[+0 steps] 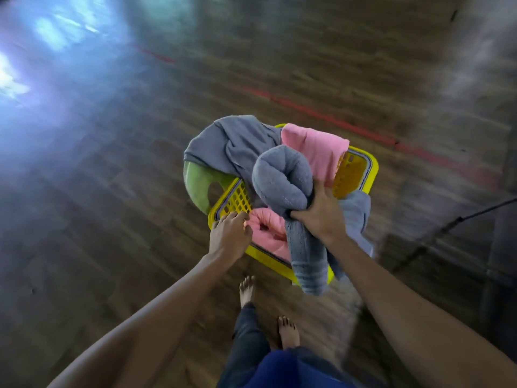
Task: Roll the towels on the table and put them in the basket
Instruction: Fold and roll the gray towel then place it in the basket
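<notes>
While towels (237, 141) overhang its rim (yellow), left hand (229, 231) grips the basket (372, 169).

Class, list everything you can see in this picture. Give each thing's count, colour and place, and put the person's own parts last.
basket: one, yellow, middle of view, held in front of the person
grey towels: at least two, one draped over the far-left rim, one bunched and hanging over the near rim
pink towels: two, one over the far rim, one inside at the near side
green towel: one, hanging over the left side
floor: brown wood, blurred
red line: one, on the floor, upper right
cable: one, dark, right
feet: two, bare, below the basket
left grip: holds the basket's near-left rim
right grip: grips the bunched grey towel
</notes>
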